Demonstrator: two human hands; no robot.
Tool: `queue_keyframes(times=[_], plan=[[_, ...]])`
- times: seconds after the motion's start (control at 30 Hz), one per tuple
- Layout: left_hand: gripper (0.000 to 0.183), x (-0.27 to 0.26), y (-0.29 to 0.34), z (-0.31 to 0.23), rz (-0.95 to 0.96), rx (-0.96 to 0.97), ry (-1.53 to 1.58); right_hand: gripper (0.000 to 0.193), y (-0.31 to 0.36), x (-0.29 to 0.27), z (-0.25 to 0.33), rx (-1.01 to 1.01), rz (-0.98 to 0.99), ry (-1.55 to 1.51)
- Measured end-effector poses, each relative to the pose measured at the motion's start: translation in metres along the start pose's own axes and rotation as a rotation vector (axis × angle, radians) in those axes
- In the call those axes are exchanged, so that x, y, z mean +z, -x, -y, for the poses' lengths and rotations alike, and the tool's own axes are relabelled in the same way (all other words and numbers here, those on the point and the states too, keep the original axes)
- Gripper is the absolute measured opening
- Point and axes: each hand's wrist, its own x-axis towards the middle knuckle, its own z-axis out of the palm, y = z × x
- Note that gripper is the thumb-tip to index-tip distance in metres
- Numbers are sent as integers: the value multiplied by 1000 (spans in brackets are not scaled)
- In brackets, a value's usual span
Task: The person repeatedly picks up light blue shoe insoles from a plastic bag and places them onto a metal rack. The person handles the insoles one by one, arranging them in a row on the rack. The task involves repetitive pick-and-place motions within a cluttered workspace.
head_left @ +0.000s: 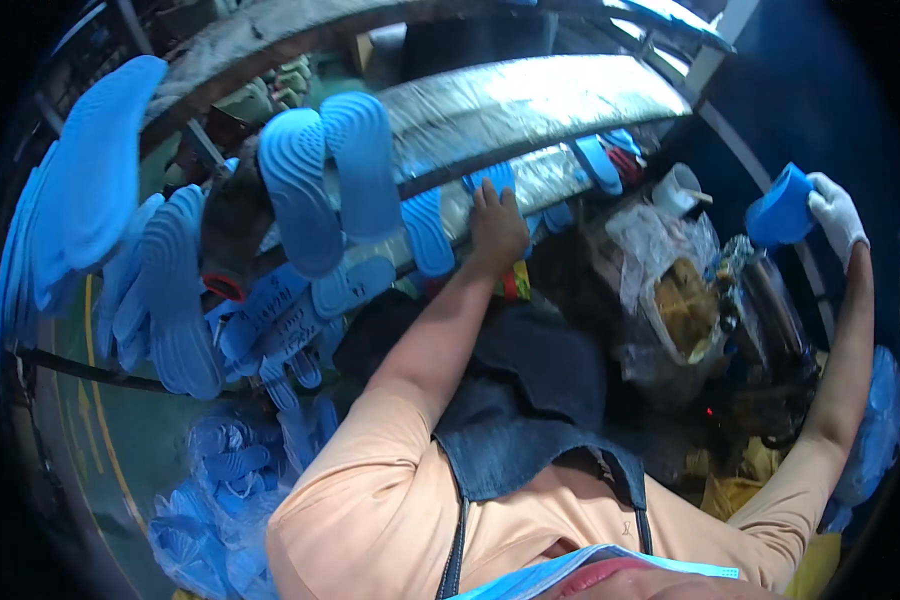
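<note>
My left hand point(499, 222) is bare and reaches forward to the lower shelf, its fingers closed on the near end of a blue shoe sole point(490, 178). Beside it, a wavy-grooved blue sole point(427, 232) hangs over the shelf edge. Out to the right, my right hand point(837, 213), in a white glove, grips a blue foam sole point(780, 206) that looks bent or seen end-on. Its thumb is hidden. Two upright blue soles point(300, 190) overhang the upper shelf to the left of my left arm.
The silvery-covered upper shelf point(540, 88) spans the front. More blue soles point(100, 170) hang at the far left. Bagged blue soles point(215, 490) lie low at left. At right stand a white cup point(676, 190) and an open plastic-lined container point(686, 305) with brownish contents, near dark machinery point(770, 310).
</note>
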Motion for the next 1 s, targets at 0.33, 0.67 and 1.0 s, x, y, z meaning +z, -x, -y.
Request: queue_keyframes(times=[0.33,0.67,1.0], plan=[[59,-7,-1,2,46,-76,87,33,-68,3,303,-753,105,-497],[61,-37,-3,11,252,-136,88,25,-94,86,460,-928,-104,72],[53,-14,4,16,64,-104,51,26,-155,82,421,-986,1132,-1021]])
